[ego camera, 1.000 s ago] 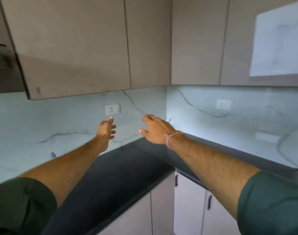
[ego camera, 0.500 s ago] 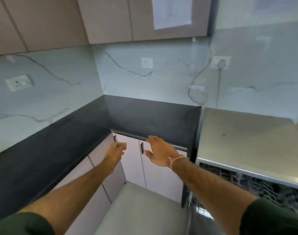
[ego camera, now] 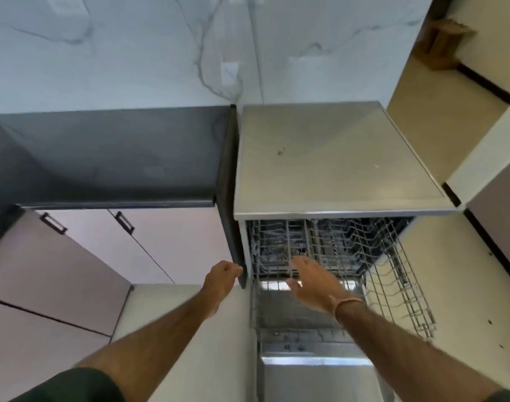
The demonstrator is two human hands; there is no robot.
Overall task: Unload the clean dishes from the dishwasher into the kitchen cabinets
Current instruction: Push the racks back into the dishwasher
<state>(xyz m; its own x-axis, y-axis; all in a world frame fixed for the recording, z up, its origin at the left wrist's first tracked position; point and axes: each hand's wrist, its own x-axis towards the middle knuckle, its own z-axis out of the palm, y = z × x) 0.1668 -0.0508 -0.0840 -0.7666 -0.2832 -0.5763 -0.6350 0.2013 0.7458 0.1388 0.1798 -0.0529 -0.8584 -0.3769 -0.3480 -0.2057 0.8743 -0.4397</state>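
Swung down to dishwasher [ego camera: 335,158]; fetching. Left hand [ego camera: 222,276] loosely curled, right hand [ego camera: 313,287] spread, empty; next, reach into rack [ego camera: 335,245].

I'm watching through one wide-angle camera worn on the head, at standing height, pitched steeply down and forward, close above the open dishwasher [ego camera: 335,158] with its pulled-out rack [ego camera: 393,271], black countertop [ego camera: 117,158] on the left

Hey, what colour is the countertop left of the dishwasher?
Black, slightly glossy. The countertop shows best in the head view, beside the dishwasher.
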